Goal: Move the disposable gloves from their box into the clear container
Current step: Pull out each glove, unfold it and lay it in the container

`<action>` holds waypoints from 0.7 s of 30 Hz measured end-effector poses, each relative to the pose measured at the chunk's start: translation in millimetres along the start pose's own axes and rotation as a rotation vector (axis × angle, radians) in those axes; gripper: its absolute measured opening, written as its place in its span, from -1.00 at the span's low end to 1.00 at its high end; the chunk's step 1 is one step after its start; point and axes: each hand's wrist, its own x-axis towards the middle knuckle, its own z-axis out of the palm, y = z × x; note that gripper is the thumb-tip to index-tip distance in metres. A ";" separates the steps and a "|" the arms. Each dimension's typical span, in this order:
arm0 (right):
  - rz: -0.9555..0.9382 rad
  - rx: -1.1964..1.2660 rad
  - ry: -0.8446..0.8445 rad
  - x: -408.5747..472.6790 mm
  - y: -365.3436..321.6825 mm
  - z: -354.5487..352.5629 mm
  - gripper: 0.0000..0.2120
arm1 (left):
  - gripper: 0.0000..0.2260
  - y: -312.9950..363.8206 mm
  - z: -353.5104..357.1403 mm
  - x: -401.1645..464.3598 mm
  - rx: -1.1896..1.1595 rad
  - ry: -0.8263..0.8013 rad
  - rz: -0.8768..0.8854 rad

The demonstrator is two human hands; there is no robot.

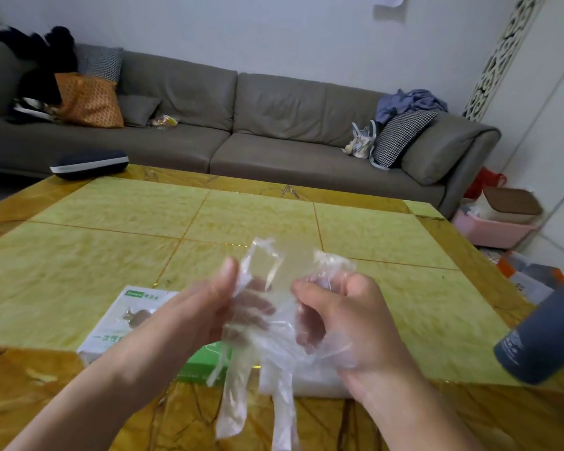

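Note:
Both my hands hold a bunch of thin clear disposable gloves [267,323] above the table's near edge. My left hand [192,317] grips the bunch from the left, thumb up. My right hand [349,323] has its fingers curled round the crumpled right side. Glove fingers dangle below toward me. The white and green glove box [127,320] lies flat on the table under my left wrist, partly hidden. A clear, pale container or stack [310,382] lies under my right hand; I cannot tell which.
The yellow-green tiled table [118,222] stretches ahead. A dark blue cylindrical bottle [547,336] stands at the right edge. A dark flat case [88,164] lies at the far left corner. A grey sofa [274,125] with cushions runs behind the table.

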 end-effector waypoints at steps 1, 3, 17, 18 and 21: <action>0.017 0.001 -0.004 1.0 1.7 0.2 -0.86 | -0.34 -4.5 -2.2 -1.3 0.100 0.030 0.043; 0.034 -0.026 -0.027 3.2 5.4 -1.8 -0.88 | -0.65 -12.7 -1.9 0.6 0.135 0.159 0.110; 0.111 -0.357 -0.332 2.7 -24.6 -26.0 -0.71 | -0.77 -13.8 2.6 4.0 -0.101 0.196 0.152; 0.114 -0.340 -0.334 3.6 -21.5 -25.4 -0.72 | -0.78 -13.9 4.3 3.8 -0.072 0.183 0.151; 0.106 -0.326 -0.296 6.7 -10.7 -27.0 -0.86 | -0.82 -15.2 6.2 5.2 -0.028 0.225 0.168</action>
